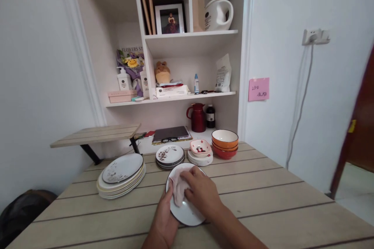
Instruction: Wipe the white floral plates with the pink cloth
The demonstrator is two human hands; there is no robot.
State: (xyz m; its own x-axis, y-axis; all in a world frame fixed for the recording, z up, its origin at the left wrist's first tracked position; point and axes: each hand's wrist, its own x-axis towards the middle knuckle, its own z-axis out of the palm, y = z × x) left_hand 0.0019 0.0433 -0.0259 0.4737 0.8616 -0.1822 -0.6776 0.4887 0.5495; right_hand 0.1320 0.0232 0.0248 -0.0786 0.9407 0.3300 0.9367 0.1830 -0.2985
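Observation:
A white plate with a dark rim (191, 214) is tilted up over the near part of the table. My left hand (167, 212) grips its left edge, thumb on the front and the other fingers hidden behind. Bunched against the plate's face is a pale pink cloth (179, 188). My right hand (203, 190) pinches that cloth from the right, fingers curled over it. Just beyond the plate stand a stack of small patterned plates (170, 155) and a stack of saucers (201, 159) topped by a square pink-rimmed bowl (200, 146).
Larger plates (122, 169) are stacked at the left of the slatted wooden table (263, 202). Orange and red bowls (224, 144) are stacked at the back right. Behind stand a red jug (198, 118), a dark bottle (210, 116) and a laptop-like dark slab (171, 134). A small raised wooden shelf (96, 134) is at left.

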